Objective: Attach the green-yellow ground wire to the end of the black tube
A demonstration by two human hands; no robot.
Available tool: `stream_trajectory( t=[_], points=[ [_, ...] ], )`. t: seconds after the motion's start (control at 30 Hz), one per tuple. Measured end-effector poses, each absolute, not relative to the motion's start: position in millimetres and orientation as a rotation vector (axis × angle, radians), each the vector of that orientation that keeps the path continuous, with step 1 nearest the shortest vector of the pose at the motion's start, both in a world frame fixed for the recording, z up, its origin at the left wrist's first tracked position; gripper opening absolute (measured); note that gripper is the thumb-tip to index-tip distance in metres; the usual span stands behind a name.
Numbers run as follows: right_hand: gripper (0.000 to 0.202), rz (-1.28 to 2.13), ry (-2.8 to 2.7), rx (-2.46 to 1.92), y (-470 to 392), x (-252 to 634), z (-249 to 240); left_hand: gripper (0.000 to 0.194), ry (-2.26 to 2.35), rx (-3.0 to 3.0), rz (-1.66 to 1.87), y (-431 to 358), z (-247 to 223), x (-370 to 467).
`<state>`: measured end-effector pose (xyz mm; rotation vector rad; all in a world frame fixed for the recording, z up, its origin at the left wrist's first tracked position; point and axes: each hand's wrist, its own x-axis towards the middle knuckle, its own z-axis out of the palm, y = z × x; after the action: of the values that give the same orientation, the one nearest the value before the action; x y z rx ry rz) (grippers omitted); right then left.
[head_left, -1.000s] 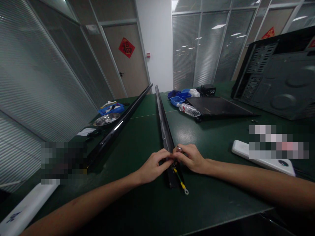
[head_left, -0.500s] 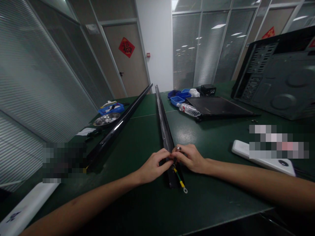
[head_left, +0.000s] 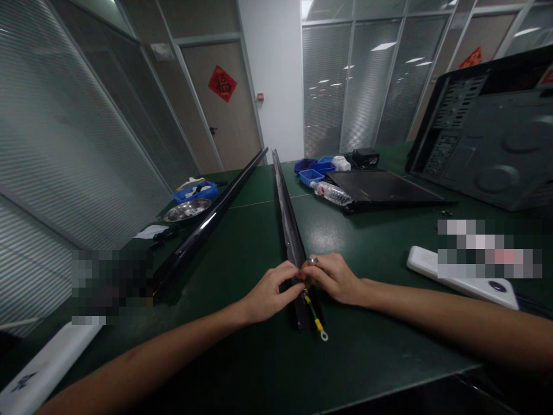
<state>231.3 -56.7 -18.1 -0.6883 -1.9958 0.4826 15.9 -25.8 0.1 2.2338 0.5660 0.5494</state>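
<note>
A long black rail (head_left: 290, 233) runs away from me along the middle of the green table. Over its near end, my left hand (head_left: 271, 293) and my right hand (head_left: 334, 279) meet with fingertips pressed together. Whatever they pinch is small and hidden by the fingers. Just below the left thumb hangs a short green-and-yellow wire (head_left: 315, 314), its free ring terminal pointing toward me. The wire's upper end lies at the rail, right by the fingertips. A ring sits on a finger of my right hand.
A second black rail (head_left: 216, 213) lies to the left, beside a metal dish (head_left: 188, 210) and a blue basket (head_left: 207, 191). To the right are a plastic bottle (head_left: 332, 193), a flat black panel (head_left: 389, 187), a white device (head_left: 458, 276) and a large black computer case (head_left: 492, 127).
The wire's ring terminal has swung very slightly to the left. Both hands stay at the same spot on the rail, with only tiny finger movement.
</note>
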Motion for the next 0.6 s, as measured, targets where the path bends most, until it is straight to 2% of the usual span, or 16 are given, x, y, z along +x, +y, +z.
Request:
stream_trajectory(
  t=[0.6],
  points=[
    [0.025,0.569,-1.922,-0.696,-57.2,231.8,-21.0,0.017,0.54,2.201,0.548,-22.4,-5.3,15.0]
  ],
)
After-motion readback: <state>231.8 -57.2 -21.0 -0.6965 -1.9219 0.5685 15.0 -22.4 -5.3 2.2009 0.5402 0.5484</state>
